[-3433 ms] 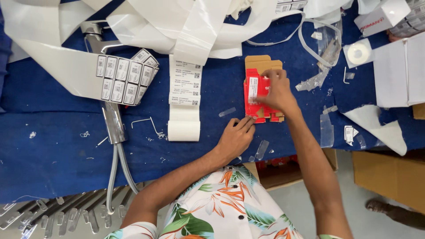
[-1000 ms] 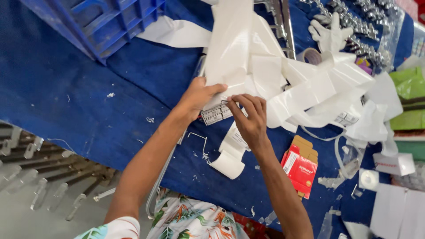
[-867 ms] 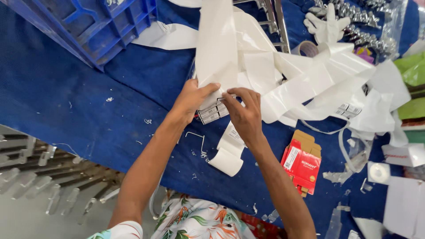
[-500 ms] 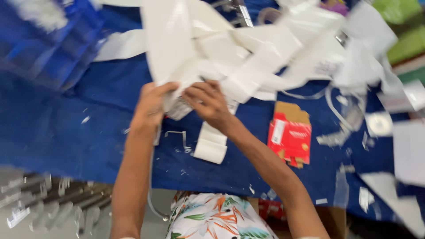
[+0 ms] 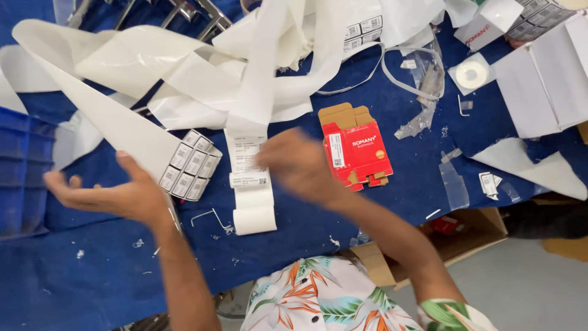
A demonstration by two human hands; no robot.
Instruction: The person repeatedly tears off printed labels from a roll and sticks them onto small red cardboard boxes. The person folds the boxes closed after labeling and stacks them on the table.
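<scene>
Blue table (image 5: 92,270), label strip (image 5: 250,184) between hands.

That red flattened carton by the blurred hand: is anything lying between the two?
Nothing visible does. The right hand hovers just left of the red flattened carton, with only bare blue table cover showing between them.

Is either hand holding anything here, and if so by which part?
Nothing is held. The left hand is open and empty; the blurred right hand hovers over the label strip.
</scene>
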